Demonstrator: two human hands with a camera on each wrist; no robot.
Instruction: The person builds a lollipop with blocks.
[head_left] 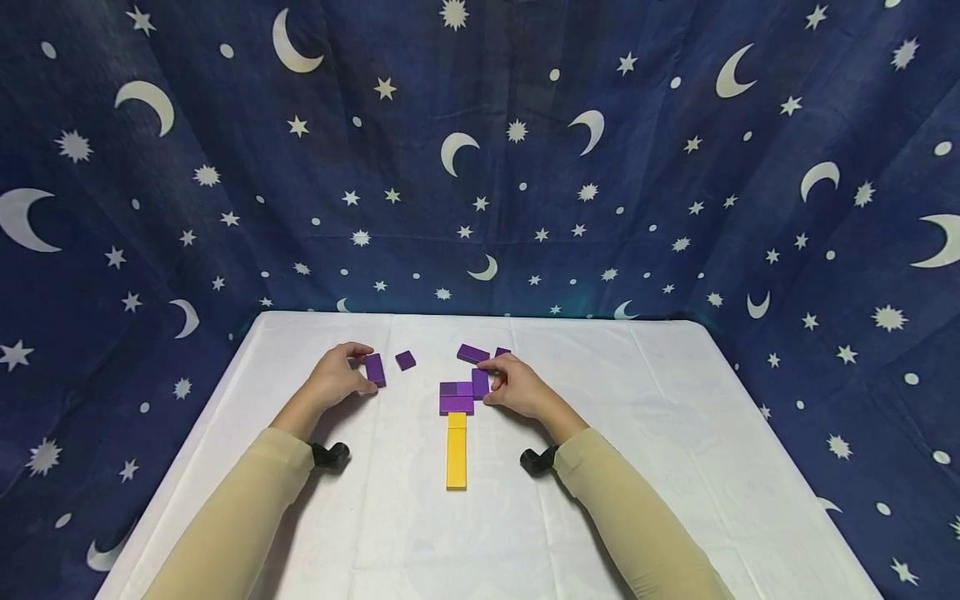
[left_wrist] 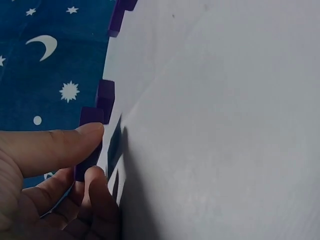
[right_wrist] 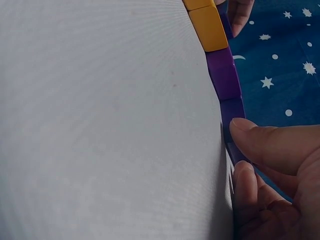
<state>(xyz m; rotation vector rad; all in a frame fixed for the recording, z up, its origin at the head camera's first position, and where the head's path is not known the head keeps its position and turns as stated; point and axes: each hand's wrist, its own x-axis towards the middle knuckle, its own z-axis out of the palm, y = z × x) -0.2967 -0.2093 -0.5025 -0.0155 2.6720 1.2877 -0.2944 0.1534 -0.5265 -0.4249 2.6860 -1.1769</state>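
Eight purple blocks (head_left: 456, 406) are showing: three clustering centrally, two towards ten o'clock, one towards one, two towards two. Two yellow blocks (head_left: 456, 460) are lying at six; two hands (head_left: 330, 379) (head_left: 525, 390) are working at nine and three, two wrist cameras (head_left: 337, 456) (head_left: 536, 462) at eight and four.

I'm looking at a small curtained-off nook, set up for tabletop work. Dark blue cloth (head_left: 420, 108), printed with pale moons (head_left: 283, 42), stars (head_left: 453, 13) and dots, hangs along the far side and both flanks of a white-covered table (head_left: 390, 533), whose cover shows fold creases. Coloured blocks (head_left: 456, 458) on top and black wrist cameras (head_left: 337, 457) suggest a recording corner; whether it's in a home, lab or office, I can't tell.
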